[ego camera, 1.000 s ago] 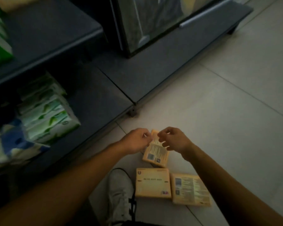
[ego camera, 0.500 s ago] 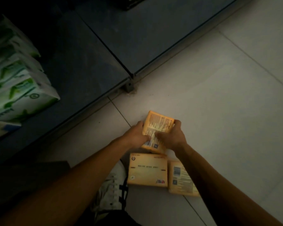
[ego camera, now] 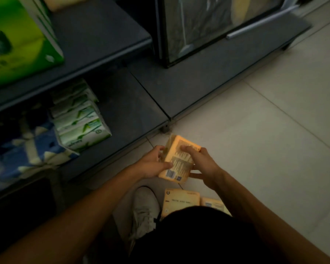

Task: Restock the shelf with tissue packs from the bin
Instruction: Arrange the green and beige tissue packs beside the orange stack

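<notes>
An orange tissue pack (ego camera: 178, 161) is held above the floor, tilted, barcode side up. My left hand (ego camera: 152, 164) grips its left edge, thumb across the lower face. My right hand (ego camera: 202, 164) grips its right side, fingers over the top. Two more orange packs lie flat on the tiles below: one (ego camera: 181, 201) beside my shoe and another (ego camera: 214, 204) partly hidden by my dark clothing. The dark lower shelf (ego camera: 126, 111) lies just ahead to the left. No bin is in view.
Green-and-white tissue packs (ego camera: 80, 119) and blue packs (ego camera: 27, 147) stand on the lower shelf's left part. A green box (ego camera: 17, 44) sits on the upper shelf. A glass-fronted cabinet (ego camera: 208, 25) stands at the back. My white shoe (ego camera: 145, 210) rests on the tiled floor (ego camera: 265, 140).
Both hands have lifted the orange pack off the floor and tilted it up; a second ago they only pinched its top edge. The view has swung back up to the shelves.
</notes>
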The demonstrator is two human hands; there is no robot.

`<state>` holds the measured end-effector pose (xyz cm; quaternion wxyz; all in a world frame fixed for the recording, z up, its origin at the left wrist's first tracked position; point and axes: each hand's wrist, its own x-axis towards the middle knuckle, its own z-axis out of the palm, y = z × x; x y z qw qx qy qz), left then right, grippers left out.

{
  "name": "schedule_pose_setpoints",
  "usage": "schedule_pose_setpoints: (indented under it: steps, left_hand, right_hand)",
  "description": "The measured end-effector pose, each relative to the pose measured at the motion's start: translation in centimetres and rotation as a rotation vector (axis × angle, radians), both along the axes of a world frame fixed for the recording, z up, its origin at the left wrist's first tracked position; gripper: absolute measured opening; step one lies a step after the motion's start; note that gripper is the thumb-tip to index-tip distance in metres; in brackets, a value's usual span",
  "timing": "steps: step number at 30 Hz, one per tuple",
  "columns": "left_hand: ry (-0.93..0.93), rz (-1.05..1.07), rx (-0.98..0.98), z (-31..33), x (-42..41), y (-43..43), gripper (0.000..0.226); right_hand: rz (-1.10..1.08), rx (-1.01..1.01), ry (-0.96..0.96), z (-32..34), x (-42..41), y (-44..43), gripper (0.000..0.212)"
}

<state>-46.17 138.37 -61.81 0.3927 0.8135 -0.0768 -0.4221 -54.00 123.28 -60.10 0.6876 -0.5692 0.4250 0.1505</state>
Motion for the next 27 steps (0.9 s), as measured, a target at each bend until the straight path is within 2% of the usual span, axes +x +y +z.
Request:
schedule_pose_setpoints:
  steps: [3, 6, 9, 12, 14, 17, 21, 23, 25, 27]
  left_hand:
    - [-0.199, -0.078, 0.025, 3.1, 0.3, 1.7, 0.058]
    - [-0.480, -0.185, 0.092, 6.5, 0.4, 3.5, 0.057]
    - [-0.727, -0.236, 0.074, 10.2, -0.1, 4.9, 0.058]
    - [-0.942, -0.241, 0.047, 12.9, -0.8, 6.2, 0.054]
    - [-1.072, -0.241, 0.042, 14.4, -1.2, 6.9, 0.054]
    - [-1.168, -0.214, 0.017, 16.8, -1.6, 8.4, 0.057]
    - [-1.153, -0.134, -0.075, 19.8, -2.4, 10.6, 0.059]
    - [-1.015, -0.022, -0.146, 21.1, -2.5, 11.3, 0.057]
    - [-0.674, 0.215, -0.275, 23.0, -2.5, 11.9, 0.052]
    - [-0.257, 0.492, -0.453, 25.2, -2.6, 12.7, 0.035]
  right_hand:
    - [0.052, 0.023, 0.014, 3.8, 0.1, 0.5, 0.057]
    - [0.060, 0.055, 0.037, 7.6, 0.2, 1.2, 0.070]
    - [0.069, 0.098, 0.001, 11.0, 0.4, 2.2, 0.081]
    - [0.137, 0.173, -0.072, 14.2, 0.4, 3.6, 0.074]
    - [0.141, 0.218, -0.124, 16.2, 0.3, 4.7, 0.061]
    - [0.077, 0.288, -0.194, 19.0, 0.4, 5.9, 0.051]
    - [0.108, 0.323, -0.272, 22.1, 0.3, 7.1, 0.037]
    - [0.157, 0.275, -0.312, 23.5, 0.0, 7.9, 0.032]
    - [0.210, 0.221, -0.348, 24.6, -0.3, 8.6, 0.026]
    - [0.251, 0.169, -0.378, 25.3, -0.5, 9.2, 0.028]
